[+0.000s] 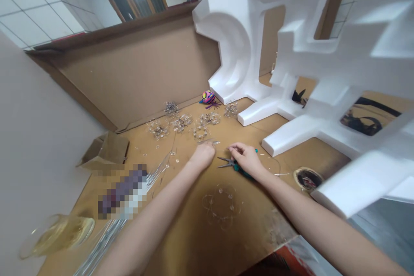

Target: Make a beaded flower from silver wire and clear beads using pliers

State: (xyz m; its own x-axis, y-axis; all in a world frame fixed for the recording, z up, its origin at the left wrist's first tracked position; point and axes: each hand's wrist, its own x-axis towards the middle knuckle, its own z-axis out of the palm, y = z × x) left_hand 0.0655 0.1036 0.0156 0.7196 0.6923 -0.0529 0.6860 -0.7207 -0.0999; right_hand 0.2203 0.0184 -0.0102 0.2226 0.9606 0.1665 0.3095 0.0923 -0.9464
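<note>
Head view: left hand (205,153) clenched on silvery piece (217,142), right hand (248,160) over pliers (230,163), grip unclear; purple object (122,190) unreadably pixelated

Two hands, one left hand (204,154) and one right hand (246,159); one pair of pliers (229,163); six small bead-and-wire pieces (181,123) in the far group, plus one larger beaded ring (221,191) nearer, which makes seven; one brightly patterned ball (208,97); one open brown box (111,151); one see-through cup (61,235); one round pot (296,176); one bundle of silvery wires (111,226), its strands too many to count; several loose beads (177,161), too small for a sure figure; white foam packing (291,136), whether one piece or two cannot be told; one counter (194,224); one tall cardboard panel (139,69); one window (136,0).
</note>
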